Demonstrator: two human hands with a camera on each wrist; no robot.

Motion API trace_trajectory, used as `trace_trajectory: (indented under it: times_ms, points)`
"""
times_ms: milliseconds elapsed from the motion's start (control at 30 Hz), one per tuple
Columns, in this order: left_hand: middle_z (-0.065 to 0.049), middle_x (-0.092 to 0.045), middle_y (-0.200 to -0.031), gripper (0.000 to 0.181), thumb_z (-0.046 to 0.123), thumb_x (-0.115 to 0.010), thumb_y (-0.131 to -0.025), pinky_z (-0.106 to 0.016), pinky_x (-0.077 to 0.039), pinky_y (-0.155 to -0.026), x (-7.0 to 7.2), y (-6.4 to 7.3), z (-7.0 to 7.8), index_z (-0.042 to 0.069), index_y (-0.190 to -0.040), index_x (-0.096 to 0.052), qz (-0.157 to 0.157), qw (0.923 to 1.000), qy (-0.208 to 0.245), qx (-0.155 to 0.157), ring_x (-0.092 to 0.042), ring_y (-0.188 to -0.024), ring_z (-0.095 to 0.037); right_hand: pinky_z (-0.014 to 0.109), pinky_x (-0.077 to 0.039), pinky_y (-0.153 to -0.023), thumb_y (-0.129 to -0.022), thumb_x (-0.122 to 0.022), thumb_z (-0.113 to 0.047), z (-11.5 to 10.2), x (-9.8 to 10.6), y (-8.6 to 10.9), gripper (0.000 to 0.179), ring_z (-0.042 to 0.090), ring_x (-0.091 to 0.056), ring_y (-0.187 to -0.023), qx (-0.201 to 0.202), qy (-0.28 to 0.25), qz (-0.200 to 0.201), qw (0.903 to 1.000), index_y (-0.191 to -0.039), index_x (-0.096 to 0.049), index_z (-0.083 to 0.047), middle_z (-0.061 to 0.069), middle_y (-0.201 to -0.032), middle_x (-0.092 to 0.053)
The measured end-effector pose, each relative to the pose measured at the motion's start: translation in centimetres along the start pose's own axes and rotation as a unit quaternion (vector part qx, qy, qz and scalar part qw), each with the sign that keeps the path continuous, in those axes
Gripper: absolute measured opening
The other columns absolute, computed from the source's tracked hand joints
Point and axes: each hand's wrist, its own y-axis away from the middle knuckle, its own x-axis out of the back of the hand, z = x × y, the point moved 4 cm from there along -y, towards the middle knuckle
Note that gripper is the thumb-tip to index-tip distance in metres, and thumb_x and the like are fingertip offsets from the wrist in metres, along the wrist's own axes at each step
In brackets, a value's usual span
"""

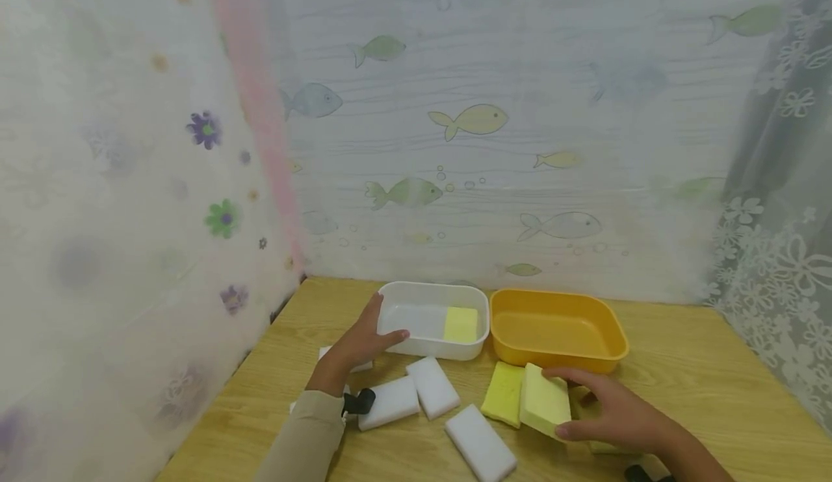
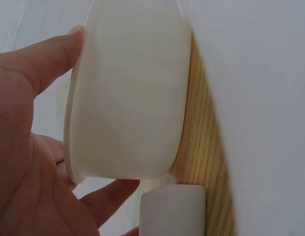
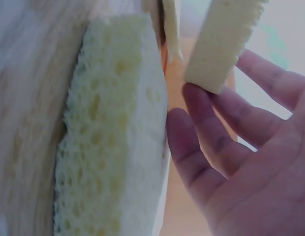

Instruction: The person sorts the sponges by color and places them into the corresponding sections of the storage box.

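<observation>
My left hand (image 1: 357, 341) holds the left end of a white plastic tub (image 1: 406, 311), thumb near the front rim and fingers along its side. In the left wrist view, thumb and fingers spread around the tub's end (image 2: 128, 93). A pale yellow sponge (image 1: 461, 324) lies inside at the right. My right hand (image 1: 614, 410) pinches another pale yellow sponge (image 1: 544, 399) by its edges, tilted, in front of the orange-yellow tub (image 1: 559, 321). In the right wrist view the fingertips touch the held sponge's end (image 3: 219, 49). A porous yellow sponge (image 3: 101, 137) shows large beside the hand.
A brighter yellow sponge (image 1: 502, 393) lies left of the held one. Several white sponges are spread in front of the white tub, among them one at centre (image 1: 432, 386) and one near the front (image 1: 481, 442). A fish-patterned curtain (image 1: 468, 178) hangs behind the wooden table (image 1: 260, 395).
</observation>
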Motion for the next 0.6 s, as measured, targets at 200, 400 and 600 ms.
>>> trace_trajectory:
  times_ms: [200,400,600]
  points:
    - [-0.012,0.004,-0.175,0.117,0.057,-0.074,-0.091,-0.064,-0.018,-0.124,0.0,-0.1,0.0,0.013,-0.168,0.002,-0.002,1.0,0.004,-0.002,-0.007,-0.16,-0.038,0.033,-0.055,-0.09,-0.086,-0.083,-0.047,-0.7,-0.4,-0.2,0.071,0.004,-0.055,-0.124,0.037,0.055,0.074,0.995,-0.148,-0.051,-0.032,-0.004,-0.15,-0.055]
    - [-0.013,0.003,-0.175,0.116,0.056,-0.075,-0.091,-0.065,-0.019,-0.124,0.1,-0.1,0.1,0.012,-0.168,0.001,-0.002,1.0,0.002,-0.002,-0.009,-0.16,-0.04,0.034,-0.056,-0.088,-0.081,-0.087,-0.05,-1.5,-0.6,-0.2,0.077,0.004,-0.056,-0.123,0.078,0.1,0.151,0.9805,-0.147,-0.052,-0.031,-0.01,-0.146,-0.055]
    - [-0.01,0.003,-0.175,0.118,0.058,-0.074,-0.09,-0.063,-0.018,-0.125,0.1,-0.1,-0.1,0.013,-0.168,0.002,-0.002,1.0,-0.001,0.005,-0.007,-0.16,-0.037,0.036,-0.057,-0.089,-0.079,-0.087,-0.052,-2.2,-1.0,-0.5,0.078,0.008,-0.057,-0.124,0.106,0.138,0.18,0.9681,-0.145,-0.054,-0.029,-0.01,-0.144,-0.057]
